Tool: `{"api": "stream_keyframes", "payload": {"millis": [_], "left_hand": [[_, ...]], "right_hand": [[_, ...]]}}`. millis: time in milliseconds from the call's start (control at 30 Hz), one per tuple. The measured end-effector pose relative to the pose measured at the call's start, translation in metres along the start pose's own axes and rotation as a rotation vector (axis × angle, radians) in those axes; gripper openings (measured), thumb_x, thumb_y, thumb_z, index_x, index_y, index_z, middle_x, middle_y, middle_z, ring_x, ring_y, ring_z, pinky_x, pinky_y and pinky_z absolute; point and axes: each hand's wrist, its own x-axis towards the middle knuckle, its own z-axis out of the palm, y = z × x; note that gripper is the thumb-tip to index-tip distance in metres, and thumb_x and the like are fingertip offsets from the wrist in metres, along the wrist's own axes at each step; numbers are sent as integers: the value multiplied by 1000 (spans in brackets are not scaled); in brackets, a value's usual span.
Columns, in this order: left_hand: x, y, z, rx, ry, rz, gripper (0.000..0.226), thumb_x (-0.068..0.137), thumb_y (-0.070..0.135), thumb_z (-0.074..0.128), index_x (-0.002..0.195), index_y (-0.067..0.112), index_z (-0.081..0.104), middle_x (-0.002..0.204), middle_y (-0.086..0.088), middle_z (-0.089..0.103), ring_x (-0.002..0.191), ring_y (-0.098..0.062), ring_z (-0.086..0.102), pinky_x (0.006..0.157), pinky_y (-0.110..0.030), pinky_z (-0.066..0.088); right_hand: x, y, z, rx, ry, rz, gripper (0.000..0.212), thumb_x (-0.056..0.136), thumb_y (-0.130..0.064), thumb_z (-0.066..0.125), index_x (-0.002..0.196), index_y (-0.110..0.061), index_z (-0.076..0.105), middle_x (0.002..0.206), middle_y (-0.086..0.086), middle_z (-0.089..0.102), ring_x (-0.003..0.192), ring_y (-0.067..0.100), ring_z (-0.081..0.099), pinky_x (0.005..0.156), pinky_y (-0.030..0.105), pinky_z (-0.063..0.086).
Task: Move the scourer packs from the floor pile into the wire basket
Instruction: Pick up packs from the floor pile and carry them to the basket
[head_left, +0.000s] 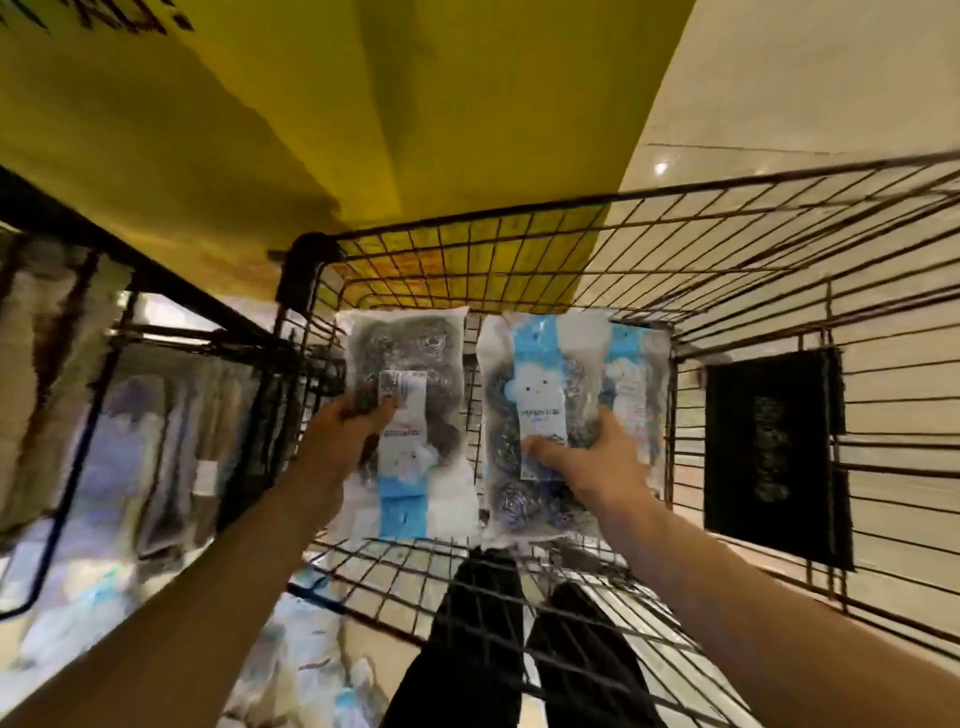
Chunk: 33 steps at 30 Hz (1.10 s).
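Head view: L hand (349, 434) & R hand (587, 462) each grip scourer pack (402, 374) inside wire basket (753, 291).

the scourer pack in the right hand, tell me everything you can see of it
The scourer pack is a clear plastic bag holding coiled steel scourers, with a light blue and white band down its front bearing a cartoon cloud face and small print. It is held flat, face up, long axis running away from the person, inside the wire basket. The right hand grips its right edge, thumb on the label. Another pack lies partly under it at right.

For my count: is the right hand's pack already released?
No: the right hand grips the pack over the wire basket.
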Motion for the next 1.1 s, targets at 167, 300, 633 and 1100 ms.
{"api": "stream_keyframes", "payload": {"millis": [167,300,633,1100], "left_hand": [[72,-24,-4,21,84,-38,35,99,12,67,130,-6,64,68,2,69,54,-11,63,61,-30,47],[100,-29,-1,54,72,-8,18,99,15,69,117,11,70,81,0,68,73,-17,63,85,-44,57],[130,-22,25,111,63,15,33,96,15,72,128,15,63,110,-6,74,95,-26,71,71,-38,57],[57,1,16,222,-14,13,58,83,6,80,133,17,52,129,-9,67,110,-32,69,87,-44,60]], "right_hand": [[59,20,50,29,37,44,48,81,-17,91,105,-17,49,91,0,65,70,9,62,41,13,45],[87,23,71,8,21,26,43,85,-20,88,108,-18,51,86,-6,62,68,6,59,41,11,43],[127,29,110,113,-38,118,60,81,-20,90,128,-26,53,108,-8,70,100,20,68,91,46,55],[80,-3,82,-415,143,56,81,83,-33,87,149,-20,41,142,8,50,124,31,59,107,51,54]]}}
